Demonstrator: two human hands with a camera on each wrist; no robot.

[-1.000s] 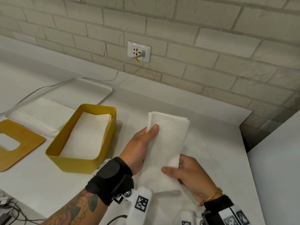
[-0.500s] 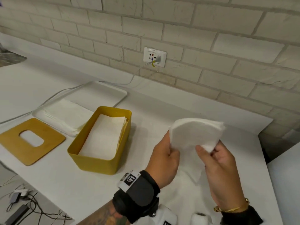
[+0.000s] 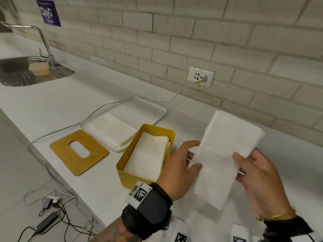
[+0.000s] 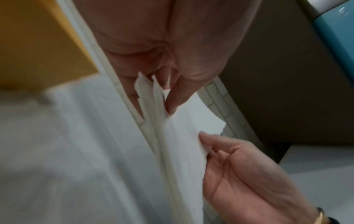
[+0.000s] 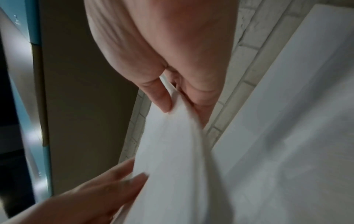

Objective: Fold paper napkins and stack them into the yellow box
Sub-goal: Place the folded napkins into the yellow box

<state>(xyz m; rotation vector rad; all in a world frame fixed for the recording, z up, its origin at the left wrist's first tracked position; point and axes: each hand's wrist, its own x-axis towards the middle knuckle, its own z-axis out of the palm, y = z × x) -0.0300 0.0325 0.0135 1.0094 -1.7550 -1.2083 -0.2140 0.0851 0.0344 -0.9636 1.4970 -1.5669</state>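
Observation:
A white paper napkin (image 3: 222, 154), folded into a long rectangle, is held in the air to the right of the yellow box (image 3: 132, 178). My left hand (image 3: 194, 156) pinches its left edge, thumb on top and fingers behind. On its right edge my right hand (image 3: 244, 158) pinches it the same way. The left wrist view shows my left hand (image 4: 168, 97) pinching the layered edge of the napkin (image 4: 184, 136). In the right wrist view my right hand (image 5: 178, 100) pinches the napkin (image 5: 172, 159). A stack of folded napkins (image 3: 148, 154) lies inside the box.
A white tray (image 3: 153, 109) with flat napkins (image 3: 111, 130) sits behind the box. A wooden lid (image 3: 61, 149) with an oval slot lies left of it. A sink (image 3: 26, 77) with a tap is far left. A cable runs from the wall socket (image 3: 201, 76) along the counter.
The napkin lay on the counter under both hands. It was lifted and curled over, and is now held up as a flat folded strip. The head view has swung left.

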